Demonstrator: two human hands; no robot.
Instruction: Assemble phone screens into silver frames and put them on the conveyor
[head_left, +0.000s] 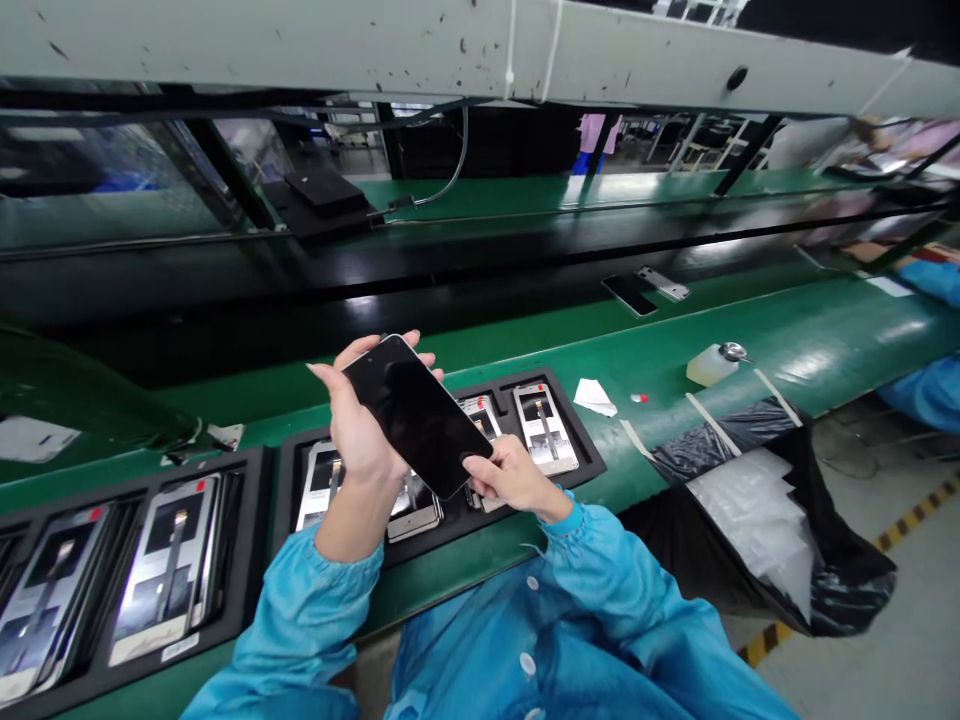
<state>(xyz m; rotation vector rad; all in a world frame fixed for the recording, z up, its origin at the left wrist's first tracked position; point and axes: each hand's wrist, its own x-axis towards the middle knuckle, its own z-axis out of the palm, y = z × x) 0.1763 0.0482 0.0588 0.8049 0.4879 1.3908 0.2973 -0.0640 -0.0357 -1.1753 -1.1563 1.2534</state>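
Observation:
A smartphone with a dark screen is held up in front of me, its screen towards me, over a black foam tray. My left hand cradles it from the left, with the thumb out along the edge and fingertips showing behind the far side. At the lower right corner, my right hand pinches the phone between thumb and fingers. Below it, the tray's slots hold phone screen assemblies with their silver backs up; my hands and the phone partly hide several of them.
Another foam tray with stacked assemblies lies at left. Rightward are a white paper scrap, a dispenser bottle and a black bag taped to the bench edge. Two phones lie further back. A co-worker's blue sleeve shows at far right.

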